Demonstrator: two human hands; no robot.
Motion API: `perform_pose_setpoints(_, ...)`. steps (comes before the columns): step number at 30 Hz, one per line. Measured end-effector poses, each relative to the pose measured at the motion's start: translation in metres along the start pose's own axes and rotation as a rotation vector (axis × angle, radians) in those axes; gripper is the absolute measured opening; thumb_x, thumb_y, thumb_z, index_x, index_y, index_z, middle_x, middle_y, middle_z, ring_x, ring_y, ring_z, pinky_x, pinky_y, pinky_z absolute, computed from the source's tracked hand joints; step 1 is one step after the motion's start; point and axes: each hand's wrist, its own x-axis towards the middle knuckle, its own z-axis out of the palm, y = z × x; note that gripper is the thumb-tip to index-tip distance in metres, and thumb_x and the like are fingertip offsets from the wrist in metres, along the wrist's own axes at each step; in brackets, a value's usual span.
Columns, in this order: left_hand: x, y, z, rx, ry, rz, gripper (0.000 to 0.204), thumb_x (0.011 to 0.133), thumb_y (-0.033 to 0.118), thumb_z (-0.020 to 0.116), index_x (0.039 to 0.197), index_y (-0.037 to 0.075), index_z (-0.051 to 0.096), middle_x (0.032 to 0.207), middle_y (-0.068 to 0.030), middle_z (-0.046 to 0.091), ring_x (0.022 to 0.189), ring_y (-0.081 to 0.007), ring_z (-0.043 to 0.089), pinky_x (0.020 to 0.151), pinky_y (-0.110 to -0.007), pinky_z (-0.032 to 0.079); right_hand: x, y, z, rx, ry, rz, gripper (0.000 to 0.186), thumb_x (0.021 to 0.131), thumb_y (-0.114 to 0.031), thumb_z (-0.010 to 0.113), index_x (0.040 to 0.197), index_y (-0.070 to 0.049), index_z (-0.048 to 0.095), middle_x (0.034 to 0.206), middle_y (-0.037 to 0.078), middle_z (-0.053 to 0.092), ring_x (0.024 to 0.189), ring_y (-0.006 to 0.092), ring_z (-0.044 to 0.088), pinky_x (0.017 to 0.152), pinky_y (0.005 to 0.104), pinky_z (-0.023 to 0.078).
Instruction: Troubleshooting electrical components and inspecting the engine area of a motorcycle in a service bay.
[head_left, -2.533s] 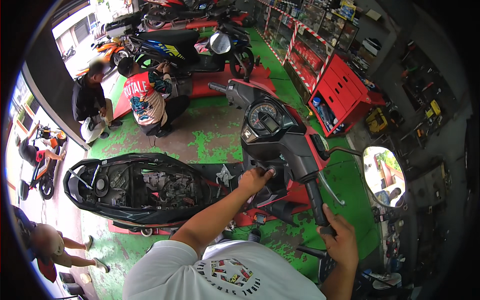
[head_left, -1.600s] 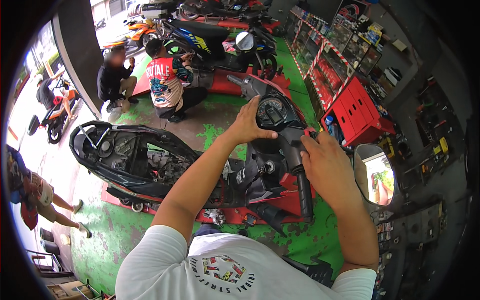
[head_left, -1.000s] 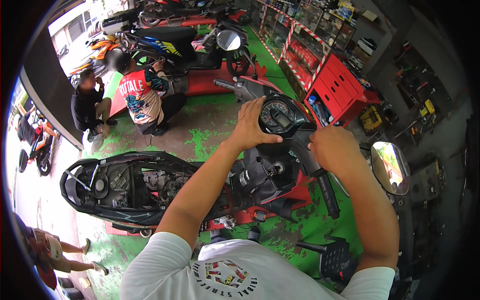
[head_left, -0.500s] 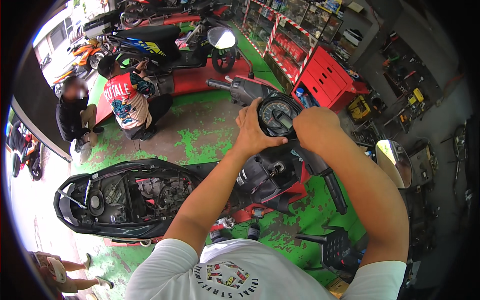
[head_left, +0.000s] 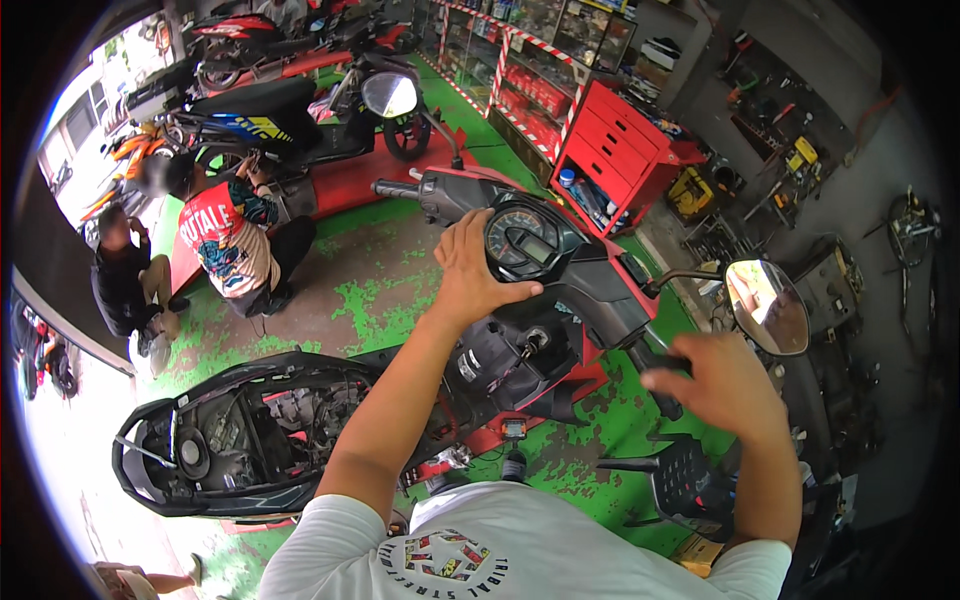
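A partly stripped scooter (head_left: 315, 375) stands before me, its seat area uncovered and inner parts showing. My left hand (head_left: 470, 270) lies against the near-left rim of the round instrument cluster (head_left: 522, 243), thumb spread wide from the fingers. At the right end of the handlebar, my right hand (head_left: 730, 385) is over the black grip (head_left: 650, 362), its thumb and fingers apart; motion blurs it slightly, and whether it touches the grip is unclear. A key area (head_left: 537, 340) shows below the cluster. The right mirror (head_left: 768, 307) rises beyond my right hand.
Two people crouch at left, one in a patterned shirt (head_left: 225, 235), beside a blue-black scooter (head_left: 250, 125). A red tool cabinet (head_left: 612, 140) and glass display case (head_left: 535, 85) stand beyond the handlebar. Near my right elbow is a dark plastic chair (head_left: 685, 485). Tools and parts crowd the right.
My right hand has left the instrument cluster and moved down and right to the handlebar grip. My left hand stays at the cluster. The whole view has shifted slightly.
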Motion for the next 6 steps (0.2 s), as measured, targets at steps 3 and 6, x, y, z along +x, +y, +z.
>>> perform_pose_setpoints(3,0.003,0.001,-0.004,0.042,-0.06,0.02,0.118,0.054,0.054,0.091,0.148,0.005,0.038,0.146,-0.0183,0.042,0.135,-0.0394,0.035,0.113,-0.052,0.024,-0.03,0.028,0.006,0.143,-0.092,0.275,0.046,0.08,-0.041,0.081,0.088,0.002,0.067,0.076,0.02,0.067,0.075,0.0368,0.067,0.068,0.0472,0.048)
perform_pose_setpoints(6,0.01,0.005,-0.008,0.103,-0.129,0.019,0.121,0.056,0.062,0.088,0.151,0.008,0.038,0.149,-0.0183,0.04,0.137,-0.0389,0.035,0.114,-0.053,0.023,-0.034,0.065,0.034,0.365,-0.079,0.318,0.047,0.08,-0.042,0.082,0.097,0.0,0.07,0.084,0.021,0.071,0.079,0.0279,0.072,0.07,0.0456,0.051)
